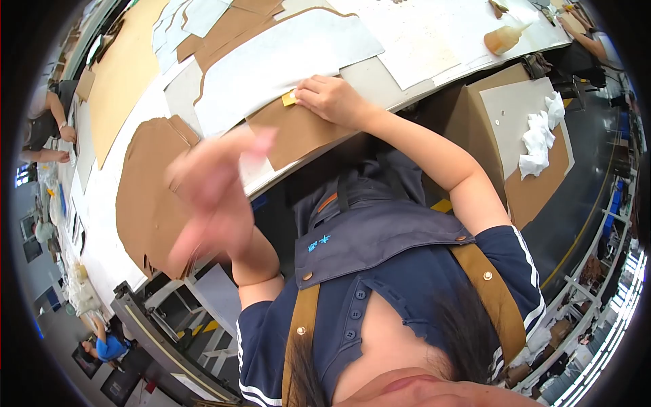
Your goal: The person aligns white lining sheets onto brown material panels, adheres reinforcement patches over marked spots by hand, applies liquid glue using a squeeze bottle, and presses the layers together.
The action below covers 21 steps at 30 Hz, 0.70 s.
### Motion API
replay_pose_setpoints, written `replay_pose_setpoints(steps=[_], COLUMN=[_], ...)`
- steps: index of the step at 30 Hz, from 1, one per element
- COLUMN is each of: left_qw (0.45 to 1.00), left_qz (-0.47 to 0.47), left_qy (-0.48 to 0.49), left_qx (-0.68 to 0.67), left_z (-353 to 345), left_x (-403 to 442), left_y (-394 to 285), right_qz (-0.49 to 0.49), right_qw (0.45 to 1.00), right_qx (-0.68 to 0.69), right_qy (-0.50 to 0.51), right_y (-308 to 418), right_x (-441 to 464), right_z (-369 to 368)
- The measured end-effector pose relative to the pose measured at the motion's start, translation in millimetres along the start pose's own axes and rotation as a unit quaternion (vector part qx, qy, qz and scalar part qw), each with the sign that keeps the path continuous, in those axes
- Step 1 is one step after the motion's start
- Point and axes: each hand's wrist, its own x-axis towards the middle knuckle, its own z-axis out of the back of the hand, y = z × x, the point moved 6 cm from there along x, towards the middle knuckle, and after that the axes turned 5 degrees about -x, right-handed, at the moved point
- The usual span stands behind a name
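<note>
My right hand point(332, 100) is closed at the table edge, its fingertips pinching a small flat yellow piece point(289, 99) with a pale spot on it. Under that hand lies a brown sheet point(298, 133), and a large white cut panel point(285, 57) with a brown edge lies just beyond it. My left hand point(213, 193) is raised over the near left part of the table, badly smeared by motion. Whether it holds anything does not show. Below and behind it is a stack of brown rounded panels point(152, 183).
A glue bottle point(503, 41) lies at the far right of the white table point(102, 234). Right of my body stands a cardboard box point(485, 122), with crumpled white tissues point(536, 146) on a board. Other people work at the far left, lower left and upper right.
</note>
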Motion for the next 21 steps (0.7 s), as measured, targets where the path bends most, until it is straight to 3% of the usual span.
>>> replay_pose_setpoints(steps=[1,2,4,6,8,10,12,13,15,18,21], left_qw=[0.979,0.927,0.818,0.766,0.710,0.682,0.674,0.671,0.668,0.682,0.709], left_qz=[0.105,0.197,0.167,0.151,0.204,0.195,0.193,0.191,0.192,0.184,0.220], left_qy=[-0.035,0.021,0.123,0.170,0.210,0.212,0.207,0.208,0.206,0.193,0.181], left_qx=[0.171,0.319,0.537,0.602,0.640,0.673,0.682,0.686,0.688,0.681,0.645], left_z=[18.1,30.0,44.5,49.9,47.2,44.9,44.8,44.1,41.1,36.2,45.7], left_x=[-9.4,-22.2,-52.3,-77.6,-98.2,-104.9,-105.9,-105.6,-105.4,-105.5,-96.5], left_y=[35.9,66.2,107.7,131.9,145.3,149.7,149.9,149.6,144.9,136.0,136.0], right_qz=[-0.002,-0.002,-0.010,-0.010,-0.008,-0.036,-0.090,-0.196,-0.389,-0.433,-0.440], right_qw=[1.000,1.000,1.000,1.000,1.000,0.998,0.992,0.967,0.849,0.756,0.823], right_qx=[-0.001,0.000,0.002,0.008,0.011,0.017,0.032,0.145,0.354,0.462,0.249], right_qy=[0.002,0.005,0.008,0.013,0.018,0.042,0.080,0.073,0.052,-0.163,-0.258], right_y=[0.2,-0.4,-2.5,-2.9,-4.1,-9.3,-22.2,-37.8,-66.5,-101.7,-158.2], right_x=[-0.4,0.2,-0.8,-0.1,2.8,7.1,10.3,10.0,2.5,-23.9,-69.4], right_z=[0.5,-0.1,-2.0,-4.3,-3.5,-5.9,-11.4,-10.0,-10.1,30.5,100.4])
